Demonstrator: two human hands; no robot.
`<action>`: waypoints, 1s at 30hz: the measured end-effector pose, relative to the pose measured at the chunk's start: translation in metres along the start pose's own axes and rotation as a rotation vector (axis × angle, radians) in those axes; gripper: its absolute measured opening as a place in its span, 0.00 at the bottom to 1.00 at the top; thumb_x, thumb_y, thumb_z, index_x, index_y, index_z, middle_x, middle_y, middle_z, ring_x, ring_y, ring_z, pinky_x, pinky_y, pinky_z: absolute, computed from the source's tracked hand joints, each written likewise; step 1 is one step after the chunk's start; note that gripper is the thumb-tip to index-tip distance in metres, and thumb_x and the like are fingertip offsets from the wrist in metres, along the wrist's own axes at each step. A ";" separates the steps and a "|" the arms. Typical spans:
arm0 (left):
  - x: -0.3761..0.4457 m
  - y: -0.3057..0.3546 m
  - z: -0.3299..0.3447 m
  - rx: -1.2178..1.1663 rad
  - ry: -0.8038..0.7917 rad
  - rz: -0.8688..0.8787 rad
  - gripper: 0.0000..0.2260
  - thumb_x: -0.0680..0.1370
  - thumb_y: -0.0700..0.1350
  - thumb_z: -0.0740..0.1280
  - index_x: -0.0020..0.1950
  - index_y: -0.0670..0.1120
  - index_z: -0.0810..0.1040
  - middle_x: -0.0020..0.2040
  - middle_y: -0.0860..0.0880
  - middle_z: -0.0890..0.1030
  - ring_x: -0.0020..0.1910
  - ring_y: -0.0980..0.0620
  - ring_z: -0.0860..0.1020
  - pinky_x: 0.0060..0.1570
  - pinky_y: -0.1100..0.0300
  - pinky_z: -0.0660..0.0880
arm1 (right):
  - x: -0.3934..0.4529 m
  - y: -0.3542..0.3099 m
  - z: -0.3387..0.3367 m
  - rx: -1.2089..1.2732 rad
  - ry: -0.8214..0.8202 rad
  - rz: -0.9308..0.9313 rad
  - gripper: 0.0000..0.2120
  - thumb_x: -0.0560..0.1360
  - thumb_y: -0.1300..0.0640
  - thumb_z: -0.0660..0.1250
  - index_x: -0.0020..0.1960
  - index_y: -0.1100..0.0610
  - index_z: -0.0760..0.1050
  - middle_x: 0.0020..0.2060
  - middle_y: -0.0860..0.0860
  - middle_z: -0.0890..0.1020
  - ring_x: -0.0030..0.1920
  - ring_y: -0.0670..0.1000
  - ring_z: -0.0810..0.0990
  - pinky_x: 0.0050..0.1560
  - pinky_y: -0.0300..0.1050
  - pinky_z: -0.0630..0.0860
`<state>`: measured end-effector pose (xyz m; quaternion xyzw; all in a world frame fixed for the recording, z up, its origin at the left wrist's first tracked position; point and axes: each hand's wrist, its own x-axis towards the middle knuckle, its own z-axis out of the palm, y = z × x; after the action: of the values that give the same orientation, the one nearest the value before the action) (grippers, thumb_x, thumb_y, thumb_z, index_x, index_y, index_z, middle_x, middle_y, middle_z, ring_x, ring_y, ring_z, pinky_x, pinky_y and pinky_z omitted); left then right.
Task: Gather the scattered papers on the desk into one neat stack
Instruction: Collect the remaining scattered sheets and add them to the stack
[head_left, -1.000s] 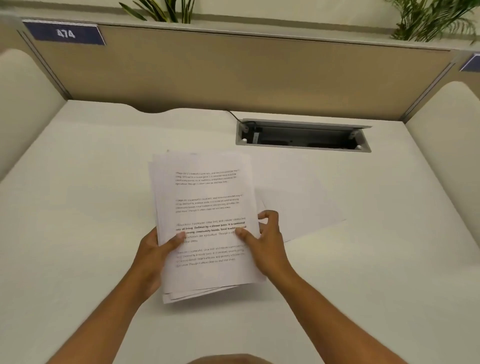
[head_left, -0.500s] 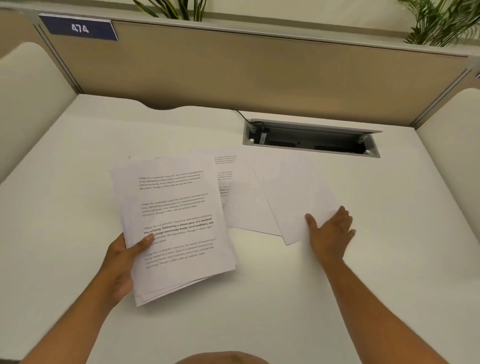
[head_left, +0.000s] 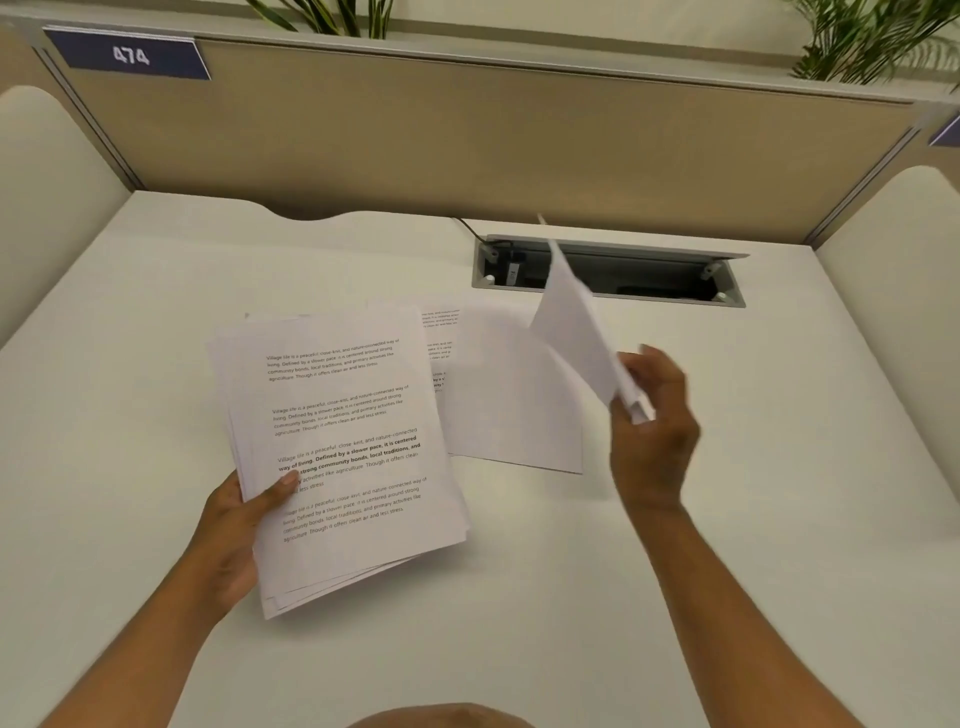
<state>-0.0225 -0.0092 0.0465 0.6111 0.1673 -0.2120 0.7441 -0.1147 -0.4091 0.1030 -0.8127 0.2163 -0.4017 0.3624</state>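
Stack: sheaf of white printed paper sheets (head_left: 343, 447), black paragraph text face up, edges fanned unevenly at the near corner; held at centre-left, raised just over the tabletop, tilted with its far end leaning right.
Left hand: left hand (head_left: 234, 525) grips the stack at its near-left edge; thumb lies on the printed top sheet, the other fingers are under the paper and hidden.
Lifted sheet: single blank white paper sheet (head_left: 576, 332), off the tabletop, seen nearly edge-on, standing steeply with its far corner up in front of the cable tray; slightly motion-blurred.
Right hand: right hand (head_left: 654, 421) holds the lifted sheet at its near corner; fingers curled and pinching that corner, thumb side toward the camera.
Loose sheets: flat white paper sheets lying on the tabletop (head_left: 514, 395), between the stack and the right hand; the top one shows blank, one beneath shows printed lines at its left margin, partly covered by the stack's right edge.
Tabletop: plain white tabletop (head_left: 727, 571), bare apart from the papers.
Cable tray: grey metal recessed cable tray (head_left: 670, 283), lid open, at the far edge, right of centre; a dark cord enters its left end.
Partition: tan fabric divider panel (head_left: 519, 150) along the far side, with a dark blue plate marked 474 (head_left: 130, 54) at far left.
Plants: green palm-like leaves (head_left: 862, 36) above the panel.
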 end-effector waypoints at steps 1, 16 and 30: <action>0.000 0.000 -0.001 -0.010 0.001 0.001 0.21 0.81 0.39 0.71 0.74 0.47 0.80 0.65 0.44 0.89 0.64 0.37 0.86 0.51 0.45 0.88 | -0.007 -0.003 0.002 -0.045 -0.099 -0.107 0.30 0.73 0.76 0.70 0.70 0.55 0.76 0.67 0.55 0.82 0.67 0.49 0.80 0.70 0.39 0.75; -0.008 0.002 -0.011 -0.069 0.015 0.023 0.20 0.83 0.37 0.69 0.76 0.46 0.80 0.66 0.44 0.88 0.65 0.39 0.85 0.50 0.49 0.88 | -0.085 0.008 0.033 -0.288 -0.835 0.115 0.38 0.76 0.32 0.67 0.79 0.53 0.69 0.68 0.51 0.79 0.70 0.52 0.75 0.74 0.50 0.70; -0.008 0.002 0.000 -0.017 -0.025 0.016 0.20 0.82 0.38 0.71 0.74 0.48 0.81 0.65 0.45 0.89 0.64 0.39 0.86 0.55 0.44 0.87 | -0.013 0.049 0.005 -0.258 -0.469 0.677 0.20 0.75 0.60 0.77 0.66 0.61 0.80 0.62 0.59 0.85 0.61 0.62 0.83 0.60 0.52 0.79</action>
<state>-0.0286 -0.0079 0.0526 0.6034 0.1547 -0.2124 0.7529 -0.1216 -0.4302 0.0573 -0.8039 0.4311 -0.0340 0.4084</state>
